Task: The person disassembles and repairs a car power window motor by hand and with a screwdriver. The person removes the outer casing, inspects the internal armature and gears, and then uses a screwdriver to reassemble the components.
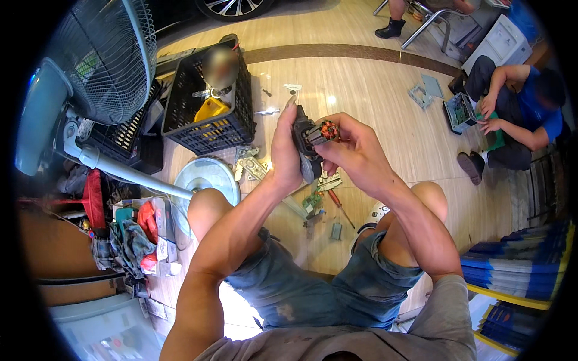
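Note:
My left hand [285, 150] is wrapped round a dark mechanical part [301, 139], held upright in front of my knees. At its side my right hand [364, 150] pinches a short metal cylinder with an orange-and-black end [328, 130], which looks like a small motor. The cylinder lies against the dark part; whether the two are joined I cannot tell. Below my hands, on the floor, are a red-handled screwdriver [341, 207], a green circuit board [312, 203], a small grey box [335, 231] and a pale metal bracket [251, 165].
A black crate [208, 132] with a yellow tool [211, 110] stands ahead on the left. Beside it is a standing fan [90, 157] with a round base [208, 174]. On the right, another person [518, 108] sits handling an open metal case [460, 113]. Stacked blue-and-white packets [518, 268] lie at lower right.

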Demonstrator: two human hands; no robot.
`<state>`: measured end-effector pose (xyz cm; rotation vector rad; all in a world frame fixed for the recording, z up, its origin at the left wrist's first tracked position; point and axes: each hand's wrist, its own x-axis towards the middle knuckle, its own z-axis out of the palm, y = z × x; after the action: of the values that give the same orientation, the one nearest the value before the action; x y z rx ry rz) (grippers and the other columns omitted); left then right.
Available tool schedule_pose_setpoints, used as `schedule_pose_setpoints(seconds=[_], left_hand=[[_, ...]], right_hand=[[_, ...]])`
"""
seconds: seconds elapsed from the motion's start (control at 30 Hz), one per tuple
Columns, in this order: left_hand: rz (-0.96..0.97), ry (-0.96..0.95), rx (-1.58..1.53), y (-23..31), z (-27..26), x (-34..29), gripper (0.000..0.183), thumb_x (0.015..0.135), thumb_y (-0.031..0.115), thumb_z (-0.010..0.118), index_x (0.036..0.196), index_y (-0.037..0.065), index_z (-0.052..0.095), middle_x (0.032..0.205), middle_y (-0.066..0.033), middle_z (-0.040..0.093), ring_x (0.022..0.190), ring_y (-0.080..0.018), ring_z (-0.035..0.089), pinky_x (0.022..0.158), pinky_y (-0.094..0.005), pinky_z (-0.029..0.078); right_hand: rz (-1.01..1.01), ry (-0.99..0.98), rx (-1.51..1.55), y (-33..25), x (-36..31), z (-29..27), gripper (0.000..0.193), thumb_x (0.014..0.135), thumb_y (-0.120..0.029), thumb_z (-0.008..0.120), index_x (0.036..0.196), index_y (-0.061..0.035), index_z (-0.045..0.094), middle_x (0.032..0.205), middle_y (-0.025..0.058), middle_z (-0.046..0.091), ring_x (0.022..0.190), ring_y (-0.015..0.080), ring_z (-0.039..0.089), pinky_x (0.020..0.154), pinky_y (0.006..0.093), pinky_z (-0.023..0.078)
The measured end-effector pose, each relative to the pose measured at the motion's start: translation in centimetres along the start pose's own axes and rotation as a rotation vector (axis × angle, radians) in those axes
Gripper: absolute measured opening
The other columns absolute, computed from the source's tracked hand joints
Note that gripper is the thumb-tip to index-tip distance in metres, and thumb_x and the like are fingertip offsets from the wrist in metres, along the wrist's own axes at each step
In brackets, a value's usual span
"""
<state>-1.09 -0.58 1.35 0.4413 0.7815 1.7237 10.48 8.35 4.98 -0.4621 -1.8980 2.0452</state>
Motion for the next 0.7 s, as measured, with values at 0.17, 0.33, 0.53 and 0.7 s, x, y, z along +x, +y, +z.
schedule_pose_setpoints(seconds=[0.17, 0.33, 0.53, 0.7], left_hand=[[0.104, 0.079, -0.089, -0.1, 0.0, 0.4, 0.063, 0.096, 0.06, 0.029, 0.085, 0.005, 0.058, 0.074, -0.0091, 0.061, 0.064, -0.0186, 0.061, 0.055, -0.0316, 0.049], [0.169, 0.143, -0.035, -0.6, -0.9, 0.7, 0.041, 0.099, 0.046, 0.039, 0.089, 0.009, 0.053, 0.082, -0.0063, 0.063, 0.073, -0.0143, 0.064, 0.063, -0.0296, 0.052], [0.256, 0.269, 0.181, -1.0, -1.1, 0.9, 0.046, 0.099, 0.046, 0.041, 0.079, 0.008, 0.056, 0.07, -0.003, 0.059, 0.062, -0.0105, 0.058, 0.057, -0.0253, 0.047], [0.221, 0.253, 0.381, -0.9, -0.7, 0.6, 0.037, 0.099, 0.045, 0.043, 0.09, 0.011, 0.053, 0.077, -0.0004, 0.055, 0.07, -0.0101, 0.056, 0.06, -0.0248, 0.046]], right_hand=[[-0.206, -0.004, -0.195, 0.4, -0.1, -1.1, 0.042, 0.082, -0.011, 0.068, 0.12, 0.0006, 0.055, 0.087, 0.0062, 0.062, 0.069, 0.0097, 0.058, 0.063, 0.0247, 0.047], [-0.327, 0.001, -0.425, -1.6, -1.1, -1.6, 0.044, 0.086, -0.017, 0.069, 0.125, -0.0003, 0.054, 0.093, 0.0045, 0.062, 0.078, 0.0097, 0.059, 0.071, 0.023, 0.047], [-0.398, 0.078, -0.633, -2.1, -1.4, -1.1, 0.035, 0.088, -0.029, 0.071, 0.107, -0.0002, 0.064, 0.071, 0.0043, 0.062, 0.062, 0.0086, 0.058, 0.058, 0.0238, 0.046], [-0.319, 0.135, -0.648, -1.5, -1.2, -0.3, 0.029, 0.092, -0.028, 0.066, 0.091, 0.0014, 0.065, 0.06, 0.003, 0.06, 0.053, 0.0075, 0.056, 0.05, 0.0239, 0.044]])
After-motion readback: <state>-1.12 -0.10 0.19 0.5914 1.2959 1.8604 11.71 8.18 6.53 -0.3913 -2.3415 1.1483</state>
